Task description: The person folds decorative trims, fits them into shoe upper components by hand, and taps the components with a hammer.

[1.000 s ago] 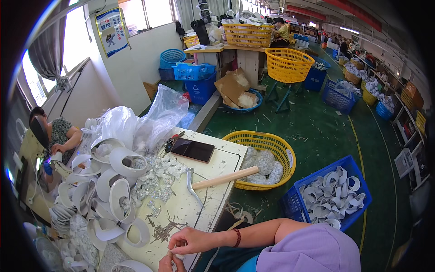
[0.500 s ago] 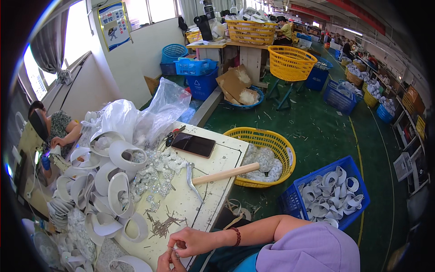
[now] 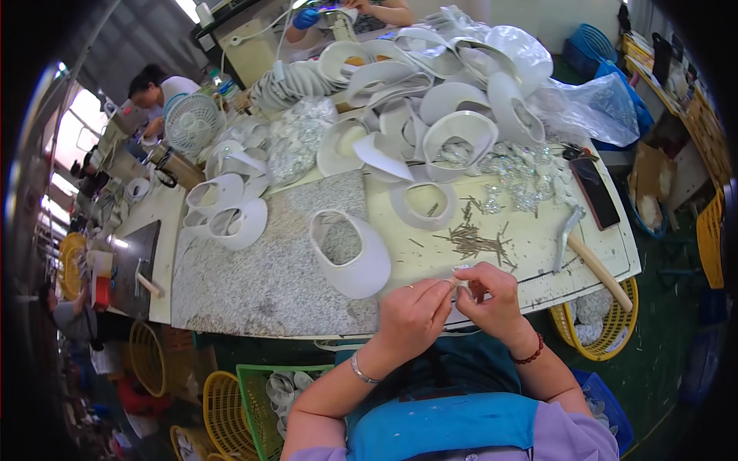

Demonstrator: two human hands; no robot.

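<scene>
The piece (image 3: 461, 269) between the hands (image 3: 415, 313) is too small to identify.

Lavender sleeves (image 3: 573, 430) flank what seems a blue apron (image 3: 438, 432), with silver bangle (image 3: 361, 370) and dark-red beads (image 3: 530, 353).

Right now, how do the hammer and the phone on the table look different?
The hammer has a curved metal head and pale wooden handle; the phone is a flat, dark rectangle. The hammer's handle pokes past the table's edge, while the phone lies fully on it. Both lie toward the table's right end.
</scene>
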